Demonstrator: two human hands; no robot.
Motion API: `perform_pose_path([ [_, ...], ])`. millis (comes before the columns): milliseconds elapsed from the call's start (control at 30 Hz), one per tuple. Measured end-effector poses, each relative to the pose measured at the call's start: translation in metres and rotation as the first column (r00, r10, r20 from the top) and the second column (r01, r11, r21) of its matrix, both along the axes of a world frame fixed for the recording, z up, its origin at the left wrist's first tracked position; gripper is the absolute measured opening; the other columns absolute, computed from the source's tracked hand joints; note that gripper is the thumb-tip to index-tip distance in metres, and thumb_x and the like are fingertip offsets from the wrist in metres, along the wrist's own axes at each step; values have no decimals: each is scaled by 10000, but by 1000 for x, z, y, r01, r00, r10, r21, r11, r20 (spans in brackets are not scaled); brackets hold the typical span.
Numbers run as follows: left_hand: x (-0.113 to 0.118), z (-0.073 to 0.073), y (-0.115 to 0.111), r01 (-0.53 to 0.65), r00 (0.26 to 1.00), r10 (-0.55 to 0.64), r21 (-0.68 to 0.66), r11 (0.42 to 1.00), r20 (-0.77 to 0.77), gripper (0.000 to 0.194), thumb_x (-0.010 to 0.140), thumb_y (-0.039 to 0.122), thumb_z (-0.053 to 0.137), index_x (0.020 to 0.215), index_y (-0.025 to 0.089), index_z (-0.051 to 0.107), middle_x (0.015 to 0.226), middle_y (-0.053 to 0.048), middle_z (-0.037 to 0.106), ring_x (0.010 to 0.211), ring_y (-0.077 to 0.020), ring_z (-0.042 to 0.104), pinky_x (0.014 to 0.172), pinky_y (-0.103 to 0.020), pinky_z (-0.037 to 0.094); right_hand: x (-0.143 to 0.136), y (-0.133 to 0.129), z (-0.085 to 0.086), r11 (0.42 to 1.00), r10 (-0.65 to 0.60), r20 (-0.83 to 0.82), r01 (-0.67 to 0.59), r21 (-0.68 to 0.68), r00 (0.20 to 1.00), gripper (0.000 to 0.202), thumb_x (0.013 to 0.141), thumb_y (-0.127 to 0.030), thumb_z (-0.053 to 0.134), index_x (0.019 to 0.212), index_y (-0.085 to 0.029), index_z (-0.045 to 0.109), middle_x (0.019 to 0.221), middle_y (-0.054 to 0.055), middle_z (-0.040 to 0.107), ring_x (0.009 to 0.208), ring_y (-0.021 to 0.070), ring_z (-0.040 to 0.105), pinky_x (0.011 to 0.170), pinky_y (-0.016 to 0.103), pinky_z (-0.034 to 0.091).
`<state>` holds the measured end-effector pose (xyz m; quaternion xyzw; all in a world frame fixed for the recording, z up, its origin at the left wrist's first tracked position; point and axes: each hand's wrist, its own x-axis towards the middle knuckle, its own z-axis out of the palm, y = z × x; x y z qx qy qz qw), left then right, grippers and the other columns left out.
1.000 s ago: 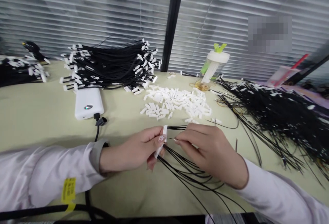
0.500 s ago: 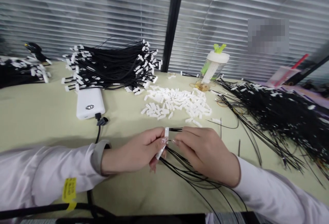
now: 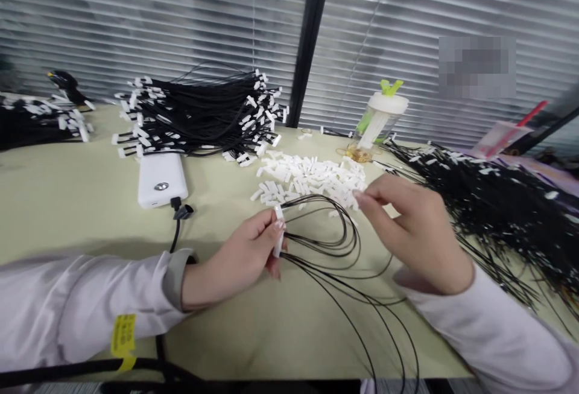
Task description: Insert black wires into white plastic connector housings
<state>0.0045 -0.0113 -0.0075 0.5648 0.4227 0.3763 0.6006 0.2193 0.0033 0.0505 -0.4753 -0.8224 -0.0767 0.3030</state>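
Note:
My left hand (image 3: 239, 255) pinches a white connector housing (image 3: 278, 249) between thumb and fingers. Thin black wires (image 3: 316, 243) run out of the housing to the right; some bend back in loops and others trail over the table's front edge. My right hand (image 3: 409, 231) is raised to the right of the loops, thumb and forefinger brought together at the right edge of a pile of loose white connector housings (image 3: 312, 177). Whatever lies between those fingertips, if anything, is too small to make out.
A large bundle of black cables (image 3: 199, 110) with white ends lies at the back left, above a white power bank (image 3: 161, 180). Behind the pile stands a clear cup (image 3: 380, 119) with a white lid. More black wires (image 3: 497, 213) are heaped at right.
My right hand has left the connector housing, moving up and right towards the pile. The wires it covered now show as open loops. My left hand keeps its hold, slightly higher and further left.

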Motion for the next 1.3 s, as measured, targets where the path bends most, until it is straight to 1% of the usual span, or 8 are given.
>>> perform_pose_path([
  [100, -2, 0, 2, -89, 996, 90, 29, 996, -30, 244, 859, 343, 356, 696, 172, 411, 618, 42, 494, 426, -47, 478, 450, -189, 404, 18, 12, 5, 934, 47, 262, 51, -353, 964, 349, 822, -316, 435, 509, -162, 409, 481, -27, 409, 469, 79, 352, 498, 232, 286],
  [200, -2, 0, 3, -97, 993, 100, 52, 994, -56, 246, 868, 333, 343, 690, 174, 407, 609, 45, 497, 443, -52, 489, 467, -189, 401, 19, 14, 1, 676, 372, 235, -88, -732, 898, 383, 850, -337, 382, 512, -159, 407, 480, -43, 365, 447, 61, 298, 463, 211, 258],
  [267, -1, 1, 3, -80, 994, 85, 64, 995, -71, 240, 870, 328, 342, 694, 177, 404, 591, 49, 495, 445, -55, 494, 470, -188, 399, 9, 9, -4, 592, 471, 124, -209, -779, 873, 370, 868, -323, 352, 554, -159, 457, 500, -44, 381, 454, 58, 297, 461, 205, 254],
  [400, 0, 0, 2, -13, 996, 19, 69, 998, -86, 232, 873, 330, 332, 703, 185, 395, 543, 60, 471, 456, -72, 504, 491, -202, 418, -18, -5, -15, 692, 451, 1, -349, -632, 893, 250, 865, -253, 382, 747, -168, 585, 646, -12, 560, 568, 69, 457, 569, 202, 335],
  [533, -1, -1, 1, 31, 993, -20, 93, 995, -120, 221, 870, 331, 338, 709, 190, 392, 556, 64, 461, 473, -79, 511, 511, -218, 433, -31, -12, -25, 794, 408, 90, -305, -525, 908, 200, 845, -207, 412, 763, -179, 591, 688, -2, 599, 642, 95, 509, 621, 220, 351],
  [967, 0, 0, -1, 42, 987, -23, 119, 992, -158, 222, 873, 328, 321, 708, 196, 387, 550, 59, 470, 477, -89, 511, 503, -228, 441, -33, -11, -28, 888, 380, 295, -258, -380, 877, 206, 831, -192, 406, 761, -180, 600, 733, 19, 564, 681, 113, 508, 617, 235, 375],
  [1167, 1, 3, 0, 16, 992, -8, 59, 998, -129, 224, 866, 338, 327, 701, 194, 372, 627, 52, 476, 458, -68, 499, 466, -215, 447, 12, 9, 0, 986, -14, 359, 73, -152, 933, 157, 759, -209, 518, 721, -196, 670, 600, 21, 586, 541, 106, 500, 580, 274, 378],
  [1300, 0, 1, 0, 25, 992, -16, 72, 997, -127, 224, 873, 339, 312, 716, 192, 373, 621, 53, 472, 447, -60, 498, 463, -205, 433, 40, 26, 14, 952, -288, -82, 276, -136, 954, 142, 700, -207, 591, 790, -151, 686, 643, 64, 643, 558, 124, 553, 613, 316, 427],
])
